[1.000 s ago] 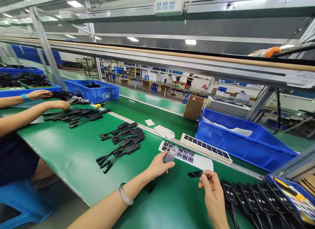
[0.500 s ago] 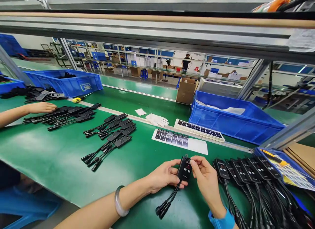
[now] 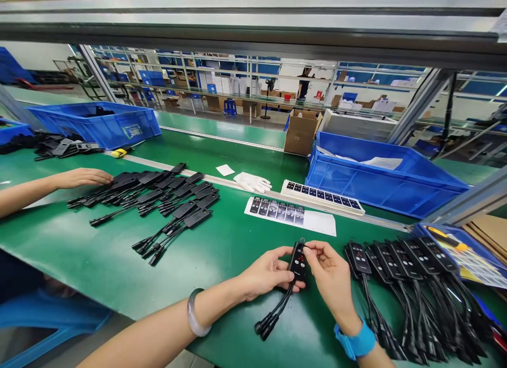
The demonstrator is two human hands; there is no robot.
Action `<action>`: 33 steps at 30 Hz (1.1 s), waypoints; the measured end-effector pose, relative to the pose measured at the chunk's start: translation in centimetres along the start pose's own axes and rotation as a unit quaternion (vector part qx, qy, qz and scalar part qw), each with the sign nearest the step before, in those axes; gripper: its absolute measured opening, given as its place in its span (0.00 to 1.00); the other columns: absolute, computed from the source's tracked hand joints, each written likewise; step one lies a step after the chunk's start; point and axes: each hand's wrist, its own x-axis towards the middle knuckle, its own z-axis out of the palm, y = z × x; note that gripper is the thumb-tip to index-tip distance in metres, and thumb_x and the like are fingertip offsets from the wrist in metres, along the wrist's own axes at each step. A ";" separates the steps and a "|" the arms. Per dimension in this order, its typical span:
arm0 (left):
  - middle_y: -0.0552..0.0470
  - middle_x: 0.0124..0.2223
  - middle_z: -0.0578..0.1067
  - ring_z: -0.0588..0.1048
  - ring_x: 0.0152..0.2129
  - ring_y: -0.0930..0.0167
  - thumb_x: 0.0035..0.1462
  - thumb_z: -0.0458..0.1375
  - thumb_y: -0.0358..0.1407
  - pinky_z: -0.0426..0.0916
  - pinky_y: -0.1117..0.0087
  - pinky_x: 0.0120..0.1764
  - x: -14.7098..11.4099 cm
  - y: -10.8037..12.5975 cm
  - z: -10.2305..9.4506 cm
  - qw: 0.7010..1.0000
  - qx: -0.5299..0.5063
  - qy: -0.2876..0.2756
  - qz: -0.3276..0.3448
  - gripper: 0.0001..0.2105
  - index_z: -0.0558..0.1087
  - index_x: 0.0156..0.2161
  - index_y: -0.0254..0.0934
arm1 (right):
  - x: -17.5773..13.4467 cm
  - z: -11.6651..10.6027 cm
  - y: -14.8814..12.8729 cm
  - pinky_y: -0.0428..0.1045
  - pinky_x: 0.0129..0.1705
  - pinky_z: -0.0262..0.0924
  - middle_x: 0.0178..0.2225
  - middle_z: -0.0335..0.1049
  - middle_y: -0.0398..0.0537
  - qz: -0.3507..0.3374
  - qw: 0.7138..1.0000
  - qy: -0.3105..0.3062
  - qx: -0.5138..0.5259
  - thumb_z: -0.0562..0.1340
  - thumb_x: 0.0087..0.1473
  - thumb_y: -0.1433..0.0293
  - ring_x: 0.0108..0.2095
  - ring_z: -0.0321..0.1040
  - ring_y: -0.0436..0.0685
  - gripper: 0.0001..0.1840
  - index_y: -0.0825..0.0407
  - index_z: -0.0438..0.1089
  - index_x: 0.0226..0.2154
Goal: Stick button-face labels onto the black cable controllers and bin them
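My left hand (image 3: 273, 273) is closed around a small black controller (image 3: 298, 263) with a printed face label, buttons and a wire loop at its top. Its short cables with round connectors (image 3: 266, 326) hang down toward me. My right hand (image 3: 327, 262) is closed, thumb and index finger pinched at the upper right corner of the controller's label; the fingertips partly cover that corner. Beyond my hands lies a label sheet (image 3: 320, 222), its right part blank. To the right of my right hand, several labelled controllers (image 3: 404, 260) lie in an overlapping row, cables toward me.
At left, another person's hand (image 3: 85, 177) rests at a pile of black controllers (image 3: 146, 183). A white glove (image 3: 252, 182) and stacked label sheets (image 3: 322, 197) lie near the metal strip. Blue bins (image 3: 380, 183) stand behind; a yellow cutter (image 3: 447, 238) sits at right.
The other person's hand has moved right, pushing the left pile against the nearer controllers. My hands still hold the controller, with the right fingertips now closer to its top. The camera view has tilted down slightly.
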 end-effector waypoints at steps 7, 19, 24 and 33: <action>0.45 0.33 0.77 0.78 0.32 0.67 0.46 0.65 0.33 0.70 0.66 0.38 0.2 -0.4 0.1 1.000 0.015 0.003 0.015 0.25 0.63 0.50 0.33 | -0.1 0.1 0.2 0.46 0.28 0.63 0.27 0.69 0.46 0.011 1.000 0.017 0.009 0.64 0.48 0.59 0.26 0.66 0.52 0.14 0.54 0.71 0.32; 0.46 0.32 0.77 0.77 0.30 0.69 0.47 0.63 0.31 0.69 0.69 0.36 0.5 -0.9 -0.1 0.999 0.034 -0.005 0.036 0.24 0.62 0.50 0.33 | 0.0 0.2 0.5 0.45 0.26 0.61 0.24 0.65 0.42 0.029 0.999 0.024 0.020 0.65 0.47 0.60 0.24 0.63 0.50 0.16 0.54 0.69 0.35; 0.48 0.31 0.77 0.78 0.31 0.66 0.46 0.63 0.30 0.70 0.66 0.38 0.5 -0.9 -0.1 0.999 0.018 -0.008 0.025 0.22 0.63 0.48 0.35 | 0.5 -0.2 0.8 0.46 0.27 0.60 0.22 0.60 0.37 0.013 0.999 0.022 -0.026 0.65 0.48 0.60 0.24 0.62 0.50 0.20 0.53 0.64 0.41; 0.47 0.29 0.75 0.77 0.23 0.68 0.53 0.53 0.38 0.71 0.67 0.30 0.8 0.0 -0.6 0.999 -0.045 0.023 0.020 0.12 0.64 0.41 0.34 | 0.3 0.8 2.3 0.52 0.41 0.67 0.46 0.68 0.53 0.018 0.991 -0.126 -0.052 0.64 0.48 0.59 0.42 0.68 0.59 0.30 0.51 0.61 0.52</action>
